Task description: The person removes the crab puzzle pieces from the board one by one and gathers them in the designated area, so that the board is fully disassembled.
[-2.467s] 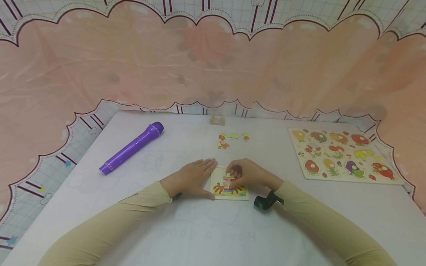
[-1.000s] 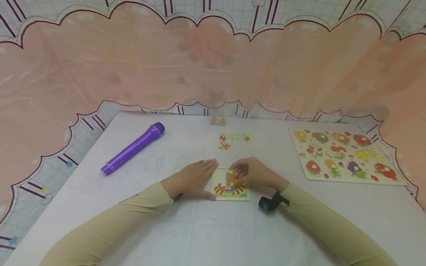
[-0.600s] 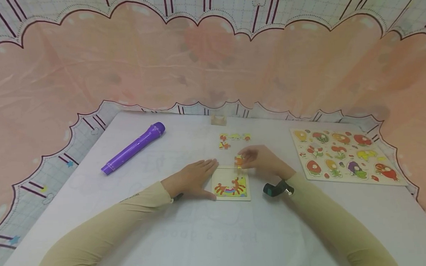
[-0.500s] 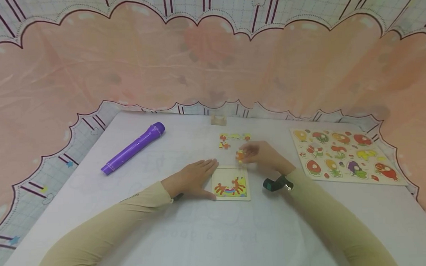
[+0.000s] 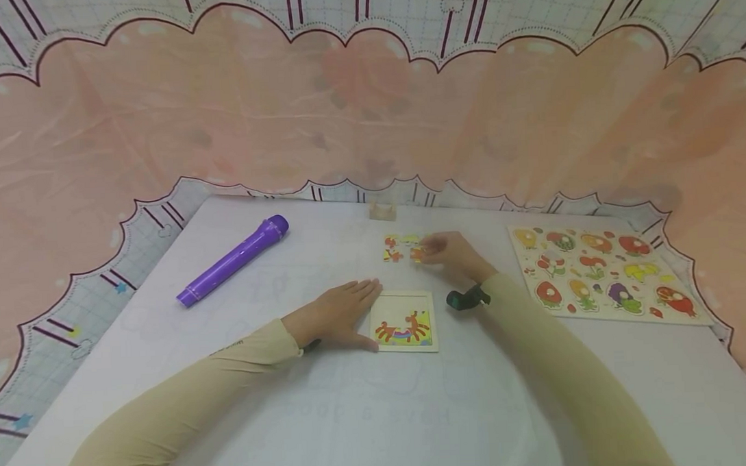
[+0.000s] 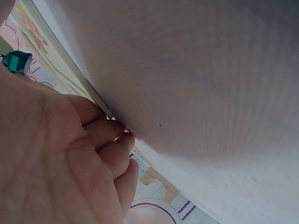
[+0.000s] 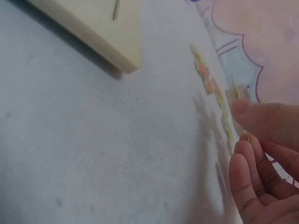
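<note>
My left hand [image 5: 339, 313] lies on the table with its fingers extended, thumb and fingertips along the left edge of a small square wooden puzzle tray [image 5: 403, 300]. In the left wrist view, the fingertips [image 6: 112, 128] are right at the tray's edge. A picture of brown legs and a rainbow fills the tray's lower half; bare wood shows above. My right hand [image 5: 456, 253] pinches an orange puzzle piece [image 5: 416, 255] between thumb and fingers. It hovers beside several loose puzzle pieces [image 5: 392, 249] behind the tray. In the right wrist view the piece appears thin and edge-on.
A purple toy microphone [image 5: 233, 260] lies at the left of the white table [image 5: 330, 413]. On the right rests a fruit picture board [image 5: 609, 276]. A small wooden block [image 5: 382, 211] stands near the back edge, before a patterned cloth [image 5: 344, 110].
My right hand has lifted the orange puzzle piece off the tray's upper part and carried it back to beside the loose pieces. My left hand has stayed at the tray.
</note>
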Demonstrator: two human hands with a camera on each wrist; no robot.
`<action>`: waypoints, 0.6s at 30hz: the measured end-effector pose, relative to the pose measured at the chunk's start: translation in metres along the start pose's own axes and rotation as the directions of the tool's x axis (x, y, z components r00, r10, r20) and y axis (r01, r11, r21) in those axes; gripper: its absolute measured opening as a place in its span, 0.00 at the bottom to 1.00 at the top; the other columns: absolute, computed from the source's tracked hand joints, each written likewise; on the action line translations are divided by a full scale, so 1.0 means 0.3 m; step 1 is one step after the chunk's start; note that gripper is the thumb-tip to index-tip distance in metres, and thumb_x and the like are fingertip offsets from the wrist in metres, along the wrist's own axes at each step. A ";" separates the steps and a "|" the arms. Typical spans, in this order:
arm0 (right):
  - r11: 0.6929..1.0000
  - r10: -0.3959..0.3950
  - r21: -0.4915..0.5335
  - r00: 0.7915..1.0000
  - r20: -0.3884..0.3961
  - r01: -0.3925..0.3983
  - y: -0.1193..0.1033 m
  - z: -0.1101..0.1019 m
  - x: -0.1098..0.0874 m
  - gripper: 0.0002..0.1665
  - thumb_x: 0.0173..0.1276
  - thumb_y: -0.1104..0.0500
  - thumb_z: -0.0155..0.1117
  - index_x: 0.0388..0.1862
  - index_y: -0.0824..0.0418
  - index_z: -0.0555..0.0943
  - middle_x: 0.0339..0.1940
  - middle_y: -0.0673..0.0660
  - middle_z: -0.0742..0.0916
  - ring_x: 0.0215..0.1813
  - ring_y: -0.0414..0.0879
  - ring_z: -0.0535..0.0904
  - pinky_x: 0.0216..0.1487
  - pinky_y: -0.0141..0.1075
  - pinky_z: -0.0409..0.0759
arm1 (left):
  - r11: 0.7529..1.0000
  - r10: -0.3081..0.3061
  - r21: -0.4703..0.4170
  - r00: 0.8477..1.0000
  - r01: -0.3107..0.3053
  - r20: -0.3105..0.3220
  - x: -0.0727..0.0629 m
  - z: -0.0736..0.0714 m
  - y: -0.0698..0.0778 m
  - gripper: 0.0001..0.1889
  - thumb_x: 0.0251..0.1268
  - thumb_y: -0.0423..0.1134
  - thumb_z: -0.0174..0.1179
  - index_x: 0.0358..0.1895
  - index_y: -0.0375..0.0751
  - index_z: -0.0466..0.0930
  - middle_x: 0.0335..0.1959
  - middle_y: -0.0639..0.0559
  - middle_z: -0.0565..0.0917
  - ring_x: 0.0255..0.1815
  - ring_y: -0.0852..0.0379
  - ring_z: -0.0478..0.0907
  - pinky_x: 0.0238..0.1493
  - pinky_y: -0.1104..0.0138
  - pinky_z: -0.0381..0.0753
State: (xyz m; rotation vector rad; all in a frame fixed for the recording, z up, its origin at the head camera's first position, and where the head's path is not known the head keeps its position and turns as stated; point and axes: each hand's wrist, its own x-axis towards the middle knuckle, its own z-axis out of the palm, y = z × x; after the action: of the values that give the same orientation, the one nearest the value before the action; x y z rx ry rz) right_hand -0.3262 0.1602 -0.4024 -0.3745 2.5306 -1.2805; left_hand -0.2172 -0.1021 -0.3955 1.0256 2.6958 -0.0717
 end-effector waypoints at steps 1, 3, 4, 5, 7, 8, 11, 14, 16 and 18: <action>1.000 0.000 0.004 1.000 -0.005 0.000 0.000 0.003 0.004 0.28 0.58 0.58 0.69 0.58 0.63 0.76 0.56 0.63 0.82 0.58 0.54 0.77 0.61 0.45 0.76 | 1.000 -0.001 0.001 1.000 0.001 0.000 0.000 0.000 0.000 0.57 0.51 0.75 0.52 0.74 0.37 0.45 0.77 0.45 0.49 0.77 0.51 0.47 0.77 0.60 0.49; 1.000 -0.013 -0.007 1.000 -0.010 0.013 0.000 0.009 0.013 0.27 0.58 0.59 0.69 0.57 0.64 0.76 0.55 0.64 0.82 0.57 0.55 0.78 0.61 0.45 0.76 | 1.000 -0.001 0.002 1.000 0.001 -0.001 0.000 0.001 -0.001 0.57 0.51 0.75 0.52 0.75 0.37 0.45 0.77 0.45 0.49 0.77 0.51 0.47 0.77 0.60 0.49; 1.000 -0.022 -0.011 1.000 -0.013 0.022 0.001 0.012 0.019 0.27 0.58 0.60 0.69 0.56 0.65 0.76 0.55 0.64 0.82 0.57 0.55 0.79 0.61 0.45 0.76 | 1.000 -0.002 0.003 1.000 0.002 0.000 0.000 0.001 -0.002 0.57 0.51 0.75 0.52 0.75 0.37 0.45 0.77 0.45 0.49 0.77 0.51 0.47 0.77 0.60 0.49; 1.000 -0.017 -0.018 1.000 -0.018 0.017 0.003 0.015 0.023 0.26 0.58 0.60 0.69 0.56 0.65 0.76 0.54 0.64 0.83 0.56 0.55 0.79 0.60 0.45 0.76 | 1.000 -0.003 0.004 1.000 0.003 0.000 0.001 0.002 -0.002 0.57 0.51 0.75 0.51 0.75 0.37 0.44 0.77 0.45 0.48 0.77 0.51 0.47 0.77 0.60 0.49; 0.999 -0.016 -0.036 1.000 -0.027 0.015 0.005 0.020 0.033 0.26 0.57 0.60 0.70 0.54 0.64 0.77 0.53 0.63 0.83 0.55 0.54 0.79 0.59 0.44 0.77 | 1.000 -0.004 0.002 1.000 0.004 0.000 0.001 0.003 -0.003 0.57 0.50 0.75 0.52 0.75 0.37 0.44 0.77 0.45 0.48 0.77 0.51 0.47 0.77 0.60 0.49; 0.999 -0.020 -0.041 0.999 -0.031 0.019 0.007 0.022 0.038 0.25 0.57 0.60 0.70 0.54 0.64 0.77 0.53 0.63 0.83 0.54 0.54 0.80 0.58 0.43 0.78 | 1.000 -0.006 0.003 1.000 0.006 0.003 0.002 0.003 -0.004 0.57 0.50 0.75 0.51 0.75 0.38 0.44 0.77 0.45 0.48 0.78 0.51 0.47 0.77 0.60 0.48; 0.998 -0.006 -0.059 0.999 -0.045 0.003 0.010 0.028 0.046 0.24 0.56 0.61 0.70 0.52 0.64 0.78 0.51 0.62 0.84 0.52 0.53 0.80 0.56 0.42 0.79 | 1.000 -0.011 0.004 1.000 0.011 0.007 0.005 0.006 -0.004 0.58 0.50 0.76 0.51 0.75 0.39 0.44 0.77 0.46 0.48 0.78 0.52 0.46 0.77 0.60 0.48; 0.997 -0.011 -0.081 0.998 -0.054 0.006 0.008 0.033 0.049 0.23 0.57 0.62 0.69 0.52 0.64 0.78 0.50 0.63 0.84 0.51 0.54 0.80 0.54 0.41 0.80 | 1.000 -0.018 0.015 1.000 0.018 0.016 0.009 0.009 -0.004 0.58 0.49 0.77 0.50 0.75 0.40 0.43 0.77 0.47 0.47 0.78 0.53 0.45 0.78 0.61 0.47; 0.995 -0.010 -0.096 0.998 -0.062 0.004 0.005 0.035 0.049 0.23 0.57 0.62 0.69 0.52 0.64 0.78 0.50 0.63 0.84 0.51 0.54 0.80 0.54 0.42 0.80 | 1.000 -0.020 0.017 1.000 0.020 0.017 0.009 0.010 -0.004 0.58 0.49 0.77 0.50 0.75 0.40 0.43 0.77 0.47 0.47 0.78 0.53 0.45 0.78 0.62 0.47; 0.995 -0.007 -0.101 0.998 -0.069 0.000 0.001 0.036 0.048 0.23 0.57 0.62 0.69 0.52 0.65 0.78 0.50 0.63 0.84 0.52 0.54 0.80 0.56 0.42 0.79 | 1.000 -0.023 0.021 1.000 0.023 0.018 0.008 0.009 -0.004 0.58 0.49 0.77 0.50 0.75 0.40 0.42 0.77 0.47 0.46 0.78 0.53 0.45 0.78 0.62 0.47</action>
State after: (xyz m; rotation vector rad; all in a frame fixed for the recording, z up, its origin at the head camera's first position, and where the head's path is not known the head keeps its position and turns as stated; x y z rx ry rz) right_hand -0.3355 0.1473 -0.4107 -0.3621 2.6616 -1.1893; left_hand -0.2192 -0.1018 -0.3987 0.9949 2.6959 -0.1137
